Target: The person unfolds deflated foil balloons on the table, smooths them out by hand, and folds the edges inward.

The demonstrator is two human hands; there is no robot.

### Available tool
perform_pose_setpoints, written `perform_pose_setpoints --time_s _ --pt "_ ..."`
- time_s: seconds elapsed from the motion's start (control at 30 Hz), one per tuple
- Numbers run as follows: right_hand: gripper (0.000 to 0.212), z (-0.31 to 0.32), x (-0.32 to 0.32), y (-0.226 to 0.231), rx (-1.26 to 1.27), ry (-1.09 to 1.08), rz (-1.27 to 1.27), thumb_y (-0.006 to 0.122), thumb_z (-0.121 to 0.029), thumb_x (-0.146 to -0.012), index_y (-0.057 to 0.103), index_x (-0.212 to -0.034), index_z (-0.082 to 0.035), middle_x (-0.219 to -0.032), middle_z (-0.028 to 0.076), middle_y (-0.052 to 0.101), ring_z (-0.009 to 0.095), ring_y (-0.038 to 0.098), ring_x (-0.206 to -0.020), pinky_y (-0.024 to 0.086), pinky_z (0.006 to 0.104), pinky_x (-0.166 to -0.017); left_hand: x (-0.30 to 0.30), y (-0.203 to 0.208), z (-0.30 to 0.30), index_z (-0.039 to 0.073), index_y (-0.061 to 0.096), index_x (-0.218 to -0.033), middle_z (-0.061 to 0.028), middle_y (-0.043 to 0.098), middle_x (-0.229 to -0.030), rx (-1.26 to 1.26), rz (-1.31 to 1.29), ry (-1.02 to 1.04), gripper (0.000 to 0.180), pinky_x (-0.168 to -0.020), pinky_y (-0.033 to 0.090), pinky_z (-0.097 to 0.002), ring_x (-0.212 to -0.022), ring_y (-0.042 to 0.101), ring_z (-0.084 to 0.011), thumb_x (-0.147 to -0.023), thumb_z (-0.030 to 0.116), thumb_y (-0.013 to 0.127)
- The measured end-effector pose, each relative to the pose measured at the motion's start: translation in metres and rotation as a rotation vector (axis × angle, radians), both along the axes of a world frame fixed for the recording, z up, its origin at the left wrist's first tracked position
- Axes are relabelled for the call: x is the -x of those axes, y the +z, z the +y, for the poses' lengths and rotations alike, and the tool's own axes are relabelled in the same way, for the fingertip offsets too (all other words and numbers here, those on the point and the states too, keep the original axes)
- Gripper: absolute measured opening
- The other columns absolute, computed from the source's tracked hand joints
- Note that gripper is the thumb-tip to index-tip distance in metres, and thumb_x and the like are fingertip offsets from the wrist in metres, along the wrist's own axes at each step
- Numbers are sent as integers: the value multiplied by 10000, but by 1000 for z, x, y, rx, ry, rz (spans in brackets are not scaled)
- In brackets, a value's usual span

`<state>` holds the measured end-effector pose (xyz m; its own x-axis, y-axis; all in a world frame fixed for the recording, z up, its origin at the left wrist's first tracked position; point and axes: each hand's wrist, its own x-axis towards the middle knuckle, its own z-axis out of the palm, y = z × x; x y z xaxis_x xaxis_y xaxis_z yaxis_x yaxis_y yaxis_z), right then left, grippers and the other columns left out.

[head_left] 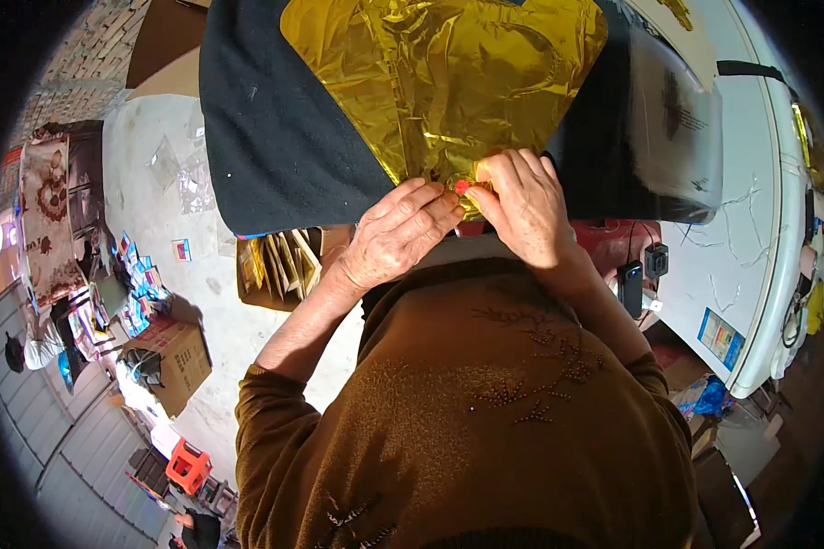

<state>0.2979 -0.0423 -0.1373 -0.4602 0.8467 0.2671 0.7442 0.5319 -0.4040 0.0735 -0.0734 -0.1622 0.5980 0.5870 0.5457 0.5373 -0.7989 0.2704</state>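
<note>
A flat gold foil balloon (449,73) lies on a dark cloth-covered worktop (275,137), its narrow neck pointing toward me. My left hand (398,233) and my right hand (526,206) meet at that neck near the worktop's front edge. Both pinch the foil neck, and a small red piece (461,187) shows between the fingertips of the two hands. My brown beaded sleeves fill the lower part of the view.
A clear plastic bag (673,128) lies on the worktop's right end beside a white surface (751,238). A box of folded gold foil packs (279,265) stands below left. Cardboard boxes (178,361), a red stool (189,465) and scattered packets sit on the concrete floor.
</note>
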Motion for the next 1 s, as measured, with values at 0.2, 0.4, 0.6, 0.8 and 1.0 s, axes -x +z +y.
perform_pose_setpoints --time_s 0.2,0.4,0.6,0.8,1.0 --pt "306 -1 -2 10 213 66 155 770 -142 -831 567 -1055 -94 -922 52 580 263 552 -886 391 391 -794 2 -11 2 36 752 -1124 -55 688 -1136 43 -64 -6 382 -1032 555 -391 -1155 646 -253 -747 90 715" --pt "338 -2 6 7 182 8 49 773 -131 -800 557 -1060 -110 -939 30 575 244 532 -930 359 377 -809 7 -10 7 35 762 -1102 -61 694 -1150 33 -33 -19 363 -1020 566 -382 -1165 648 -253 -747 95 716" --pt "355 -1 9 1 222 -41 39 758 -85 -780 550 -1065 -122 -930 14 571 231 532 -923 355 382 -809 7 -13 10 40 779 -1057 -57 706 -1139 18 -71 -9 316 -1001 579 -368 -1132 669 -241 -751 100 723" --pt "369 7 7 -3 241 -27 110 749 -52 -765 549 -1066 -125 -903 7 555 217 532 -907 350 368 -806 8 -19 19 49 782 -1061 -49 711 -1128 -1 -62 -8 317 -991 583 -360 -1125 673 -233 -753 98 722" --pt "381 8 2 3 240 0 164 668 33 -725 554 -1053 -124 -880 7 551 225 539 -878 352 366 -800 8 -11 16 72 778 -1067 -45 715 -1092 0 -63 3 322 -975 586 -364 -1100 678 -230 -749 104 747"
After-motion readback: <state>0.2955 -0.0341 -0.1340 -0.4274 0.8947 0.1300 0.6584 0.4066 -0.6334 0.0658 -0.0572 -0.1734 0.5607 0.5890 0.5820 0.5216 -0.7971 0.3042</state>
